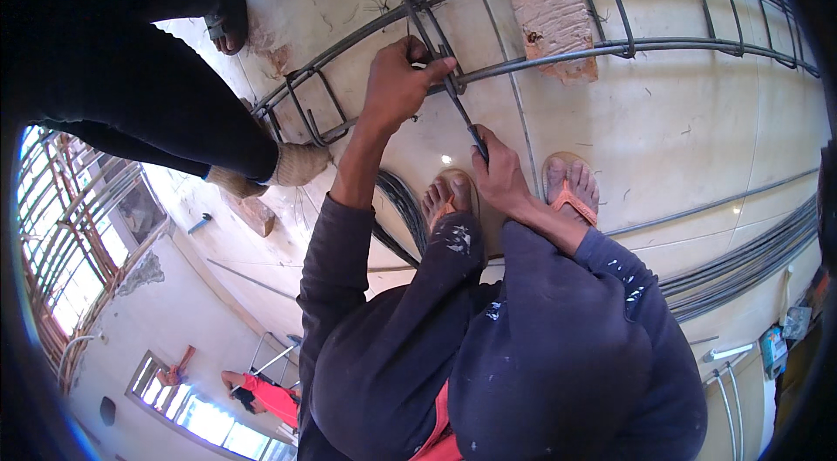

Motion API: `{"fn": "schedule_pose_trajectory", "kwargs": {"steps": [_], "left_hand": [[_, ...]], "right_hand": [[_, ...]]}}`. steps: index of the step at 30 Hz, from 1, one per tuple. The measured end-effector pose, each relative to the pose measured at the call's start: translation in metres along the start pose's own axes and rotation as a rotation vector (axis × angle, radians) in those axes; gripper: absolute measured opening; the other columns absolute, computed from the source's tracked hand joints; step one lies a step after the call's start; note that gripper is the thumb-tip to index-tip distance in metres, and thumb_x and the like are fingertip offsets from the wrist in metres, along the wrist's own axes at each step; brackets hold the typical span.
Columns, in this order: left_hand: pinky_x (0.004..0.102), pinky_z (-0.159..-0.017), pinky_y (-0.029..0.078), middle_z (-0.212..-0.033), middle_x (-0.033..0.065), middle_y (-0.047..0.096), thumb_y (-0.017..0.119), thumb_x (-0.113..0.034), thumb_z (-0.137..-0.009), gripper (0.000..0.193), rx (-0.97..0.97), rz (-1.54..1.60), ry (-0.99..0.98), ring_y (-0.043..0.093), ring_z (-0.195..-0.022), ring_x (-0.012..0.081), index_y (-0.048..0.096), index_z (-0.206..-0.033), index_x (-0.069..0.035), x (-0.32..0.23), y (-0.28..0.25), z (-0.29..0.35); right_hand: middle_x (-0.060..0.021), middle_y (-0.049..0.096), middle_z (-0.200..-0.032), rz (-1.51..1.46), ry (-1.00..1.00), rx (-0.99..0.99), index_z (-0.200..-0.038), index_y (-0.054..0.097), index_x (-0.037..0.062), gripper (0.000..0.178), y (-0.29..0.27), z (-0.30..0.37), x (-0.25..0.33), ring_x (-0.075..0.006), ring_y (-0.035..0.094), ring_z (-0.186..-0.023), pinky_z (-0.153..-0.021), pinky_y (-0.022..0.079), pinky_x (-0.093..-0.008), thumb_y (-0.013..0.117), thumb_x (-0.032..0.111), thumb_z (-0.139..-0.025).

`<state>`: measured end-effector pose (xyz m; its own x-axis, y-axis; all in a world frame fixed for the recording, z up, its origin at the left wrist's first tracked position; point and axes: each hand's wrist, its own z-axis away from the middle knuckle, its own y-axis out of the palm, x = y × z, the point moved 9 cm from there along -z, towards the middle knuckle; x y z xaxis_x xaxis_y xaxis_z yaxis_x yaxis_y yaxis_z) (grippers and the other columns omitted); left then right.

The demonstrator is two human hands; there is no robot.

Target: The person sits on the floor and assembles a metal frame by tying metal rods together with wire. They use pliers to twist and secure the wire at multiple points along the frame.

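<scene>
A long steel rebar cage (671,44) with thin stirrups runs across the floor before me. My left hand (397,82) is closed at one stirrup, its thumb and fingers pinched close to the bars; what lies between them is too small to make out. My right hand (504,173) grips the dark handle of a slim hand tool (462,108). From that fist the tool slants up and left, its far end beside my left thumb at the stirrup. Its exact kind is unclear, since the head is partly hidden.
A rough reddish block (554,16) sits under the cage. At left stands a person in dark clothes (166,99), with a tan knit covering (301,165) near the cage. Bundled rods (750,256) lie at right; coiled wire (399,208) lies by my foot. Another person in red (272,398) appears lower left.
</scene>
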<state>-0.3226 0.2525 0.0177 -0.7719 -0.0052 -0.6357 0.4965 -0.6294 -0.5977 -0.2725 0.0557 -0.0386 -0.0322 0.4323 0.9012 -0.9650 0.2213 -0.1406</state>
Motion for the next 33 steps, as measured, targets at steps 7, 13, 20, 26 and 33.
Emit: {"fn": "schedule_pose_trajectory", "kwargs": {"steps": [7, 13, 20, 26, 33], "left_hand": [[0.0325, -0.055, 0.044, -0.059, 0.0099, 0.056, 0.079, -0.028, -0.07, 0.039, -0.093, 0.001, 0.09, 0.055, -0.055, 0.0178, 0.054, -0.071, 0.001, -0.01, -0.005, 0.01], [0.0351, -0.059, 0.047, -0.064, 0.0122, 0.063, 0.078, -0.031, -0.072, 0.039, -0.172, 0.064, 0.059, 0.061, -0.061, 0.0238, 0.054, -0.069, 0.0, -0.002, -0.003, 0.027], [0.0403, -0.065, 0.049, -0.069, 0.0129, 0.066, 0.075, -0.03, -0.073, 0.036, -0.189, 0.139, 0.093, 0.064, -0.067, 0.0322, 0.053, -0.068, -0.002, 0.009, 0.004, 0.023], [0.0354, -0.059, 0.048, -0.065, 0.0141, 0.064, 0.076, -0.035, -0.074, 0.042, -0.172, 0.05, 0.093, 0.061, -0.059, 0.023, 0.054, -0.07, 0.001, -0.001, -0.002, 0.026], [0.0311, -0.069, 0.046, -0.085, 0.0133, 0.067, 0.063, -0.031, -0.088, 0.036, -0.195, 0.301, 0.093, 0.061, -0.08, 0.0176, 0.057, -0.098, 0.002, -0.009, -0.015, 0.052]], "right_hand": [[-0.025, 0.061, -0.081, 0.189, -0.091, 0.27, -0.12, 0.055, -0.0021, 0.035, -0.038, 0.035, 0.022, -0.0374, 0.063, -0.075, -0.07, 0.048, -0.0388, 0.055, 0.013, -0.088], [-0.0076, 0.058, -0.068, -0.029, 0.349, 0.153, -0.115, 0.057, 0.0009, 0.028, -0.074, 0.071, -0.023, -0.0171, 0.056, -0.054, -0.054, 0.045, -0.0294, 0.052, 0.019, -0.095], [-0.0002, 0.052, -0.069, -0.257, 0.376, 0.085, -0.118, 0.055, 0.0036, 0.028, -0.048, 0.055, -0.014, -0.0074, 0.046, -0.049, -0.043, 0.035, -0.0223, 0.048, 0.022, -0.098], [-0.005, 0.056, -0.071, 0.004, 0.245, -0.05, -0.114, 0.059, 0.0027, 0.028, -0.072, 0.057, -0.022, -0.0157, 0.052, -0.051, -0.048, 0.04, -0.0268, 0.052, 0.022, -0.095], [-0.0167, 0.062, -0.091, 0.471, 0.025, -0.274, -0.114, 0.059, 0.0038, 0.03, -0.157, 0.087, 0.02, -0.0321, 0.063, -0.084, -0.071, 0.049, -0.0398, 0.061, 0.012, -0.086]]}}
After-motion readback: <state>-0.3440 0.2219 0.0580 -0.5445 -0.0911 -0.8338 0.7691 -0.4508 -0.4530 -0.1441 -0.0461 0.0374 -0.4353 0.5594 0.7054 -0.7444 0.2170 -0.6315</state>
